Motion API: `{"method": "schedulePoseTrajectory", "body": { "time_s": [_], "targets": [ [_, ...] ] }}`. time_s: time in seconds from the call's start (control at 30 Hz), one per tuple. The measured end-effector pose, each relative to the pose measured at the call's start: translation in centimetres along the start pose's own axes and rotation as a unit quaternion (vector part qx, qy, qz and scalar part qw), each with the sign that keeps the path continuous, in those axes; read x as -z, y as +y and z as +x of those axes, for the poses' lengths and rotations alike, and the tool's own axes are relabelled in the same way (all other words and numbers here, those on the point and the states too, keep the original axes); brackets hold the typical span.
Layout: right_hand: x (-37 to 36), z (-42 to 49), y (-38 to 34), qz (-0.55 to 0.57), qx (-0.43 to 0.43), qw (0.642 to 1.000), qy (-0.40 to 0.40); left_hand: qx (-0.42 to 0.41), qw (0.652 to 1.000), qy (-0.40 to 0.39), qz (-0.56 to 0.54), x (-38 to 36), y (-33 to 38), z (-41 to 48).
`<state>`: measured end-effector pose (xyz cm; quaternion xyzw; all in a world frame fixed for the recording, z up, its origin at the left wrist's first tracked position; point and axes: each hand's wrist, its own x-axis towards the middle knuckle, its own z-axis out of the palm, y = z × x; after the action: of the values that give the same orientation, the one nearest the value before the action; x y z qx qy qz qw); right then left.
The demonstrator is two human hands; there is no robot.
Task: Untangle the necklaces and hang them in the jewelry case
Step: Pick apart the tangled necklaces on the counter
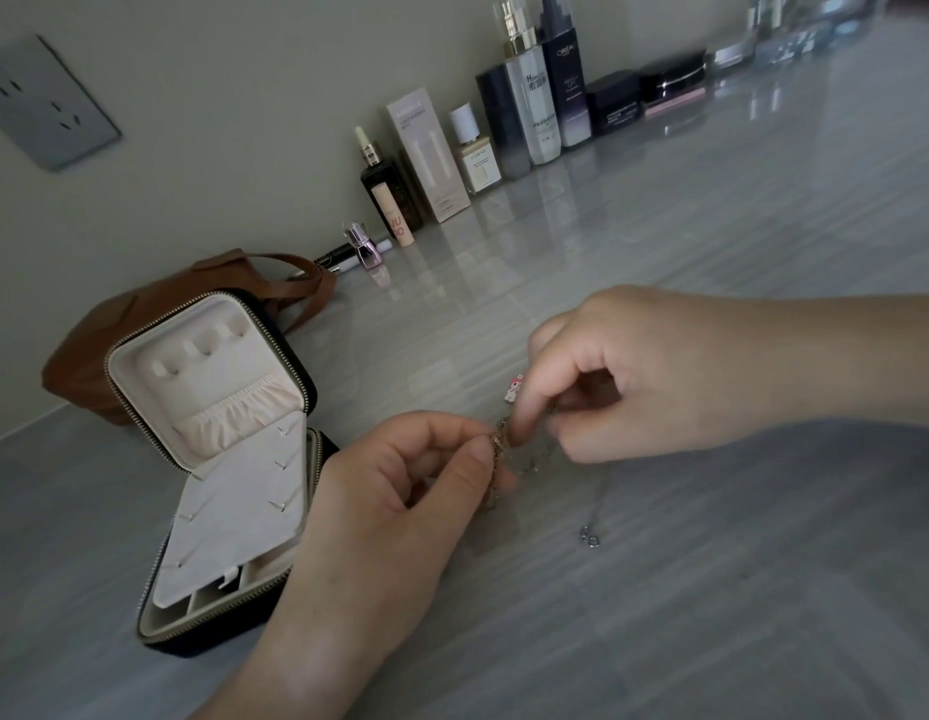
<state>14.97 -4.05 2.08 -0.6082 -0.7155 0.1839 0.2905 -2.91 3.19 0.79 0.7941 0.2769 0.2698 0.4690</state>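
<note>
While left hand (394, 491), right hand (633, 376) pinch tangled necklaces (501, 444) over tabletop (685, 589), jewelry case (233, 517) (lid (207, 376) upright) sits just left.

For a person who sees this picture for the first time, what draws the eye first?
First, the two hands in the centre: the left hand and the right hand both pinch the tangled necklaces between them. To their left the jewelry case stands open with its lid raised, and cosmetic bottles line the wall behind.

Cream-lined jewelry case (228, 459) (brown bag (140, 324))
</note>
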Motion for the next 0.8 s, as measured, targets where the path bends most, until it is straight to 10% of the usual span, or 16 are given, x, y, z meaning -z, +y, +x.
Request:
{"method": "schedulePoseTrajectory", "body": {
  "time_s": [0.8],
  "targets": [
    [0.9, -0.1, -1.3, 0.212, -0.072, 0.974, -0.015, -0.018, 0.999, 0.045, -0.007, -0.2, -0.5, 0.2]
  ]
}}
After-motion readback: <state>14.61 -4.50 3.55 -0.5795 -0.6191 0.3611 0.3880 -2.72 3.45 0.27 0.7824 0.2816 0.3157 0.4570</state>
